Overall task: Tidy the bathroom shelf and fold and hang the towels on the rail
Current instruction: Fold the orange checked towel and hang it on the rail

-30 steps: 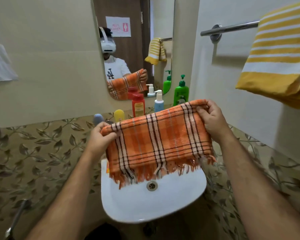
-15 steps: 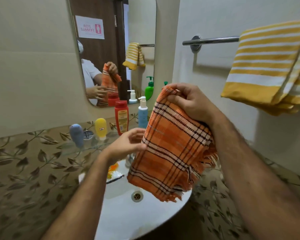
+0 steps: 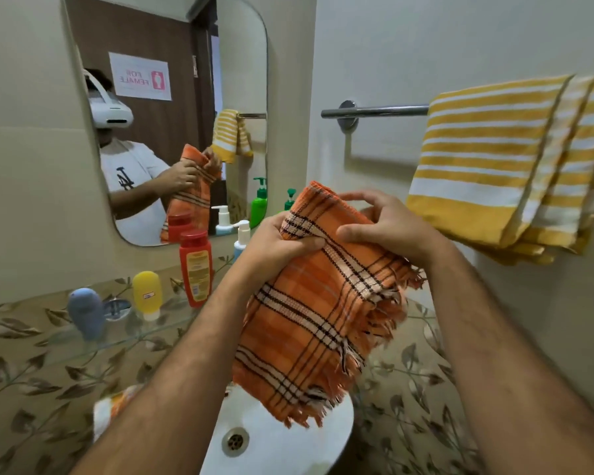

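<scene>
Orange towel [image 3: 319, 303]: folded, held upright over the sink [image 3: 282, 443]; left hand [image 3: 275, 245] and right hand [image 3: 388, 228] are both clamping its top fold, close together. Advice: keep the fringed edges lined up and the layers pinched while carrying it to the rail [image 3: 374, 112]. Rail: the bare stretch is lying left of the yellow towel [image 3: 508, 159], which is taking up the rest. Glass shelf [image 3: 117, 334]: bottles [image 3: 195, 267] are standing clear of the path.

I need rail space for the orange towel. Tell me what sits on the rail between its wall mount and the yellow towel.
Nothing: in the head view the rail runs bare from its mount to the yellow towel.
</scene>
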`<state>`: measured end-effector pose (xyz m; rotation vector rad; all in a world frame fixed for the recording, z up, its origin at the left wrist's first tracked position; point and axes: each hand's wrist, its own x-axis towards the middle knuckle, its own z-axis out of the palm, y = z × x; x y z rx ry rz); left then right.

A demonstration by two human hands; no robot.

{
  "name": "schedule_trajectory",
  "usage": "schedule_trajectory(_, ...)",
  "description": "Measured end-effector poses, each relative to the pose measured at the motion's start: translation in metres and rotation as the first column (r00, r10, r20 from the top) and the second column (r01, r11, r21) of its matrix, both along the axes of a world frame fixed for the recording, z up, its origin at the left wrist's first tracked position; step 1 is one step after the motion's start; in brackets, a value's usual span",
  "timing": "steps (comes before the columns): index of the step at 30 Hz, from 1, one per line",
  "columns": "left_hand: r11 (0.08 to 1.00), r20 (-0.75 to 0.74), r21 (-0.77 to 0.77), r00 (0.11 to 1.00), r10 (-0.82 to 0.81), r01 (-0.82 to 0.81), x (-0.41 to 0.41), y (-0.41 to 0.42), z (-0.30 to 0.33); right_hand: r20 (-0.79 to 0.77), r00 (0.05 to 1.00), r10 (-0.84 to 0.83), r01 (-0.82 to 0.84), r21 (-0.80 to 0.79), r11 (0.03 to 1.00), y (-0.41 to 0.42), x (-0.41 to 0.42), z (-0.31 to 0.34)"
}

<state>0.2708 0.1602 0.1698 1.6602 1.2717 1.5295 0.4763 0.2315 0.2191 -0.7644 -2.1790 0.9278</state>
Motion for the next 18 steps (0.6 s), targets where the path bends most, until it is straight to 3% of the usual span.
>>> schedule_trajectory(4, 0.999, 0.026, 0.025, 0.999, 0.027, -0.028, -0.005, 0.017, 0.012, -0.206, 0.978, 0.039, -0.072, -0.155, 0.985, 0.012, 0.015, -0.007)
schedule_trajectory(8, 0.996, 0.15, 0.072, 0.988, 0.034, -0.045, -0.015, 0.037, 0.022, -0.584, 0.809, 0.07, -0.255, -0.24, 0.937, 0.023, 0.015, -0.011)
schedule_trajectory(10, 0.994, 0.237, 0.103, 0.971, 0.022, -0.048, -0.021, 0.049, 0.031, -0.678, 0.733, 0.054, -0.298, -0.249, 0.922, 0.028, 0.009, -0.011)
schedule_trajectory(12, 0.989, 0.315, 0.142, 0.949, -0.01, -0.037, -0.026, 0.065, 0.045, -0.686, 0.721, 0.103, -0.318, -0.195, 0.928, 0.028, -0.002, -0.007)
schedule_trajectory(15, 0.98, 0.371, 0.194, 0.927, -0.043, -0.032, -0.027, 0.086, 0.068, -0.552, 0.834, 0.003, -0.064, -0.091, 0.994, 0.022, -0.028, 0.004)
schedule_trajectory(16, 0.978, 0.381, 0.208, 0.923, -0.063, -0.019, -0.028, 0.093, 0.076, -0.551, 0.829, -0.093, 0.081, -0.045, 0.996, 0.021, -0.038, 0.011)
schedule_trajectory(18, 0.974, 0.391, 0.226, 0.913, -0.117, 0.028, -0.032, 0.107, 0.092, -0.654, 0.717, -0.24, 0.352, 0.042, 0.935, 0.023, -0.053, 0.031)
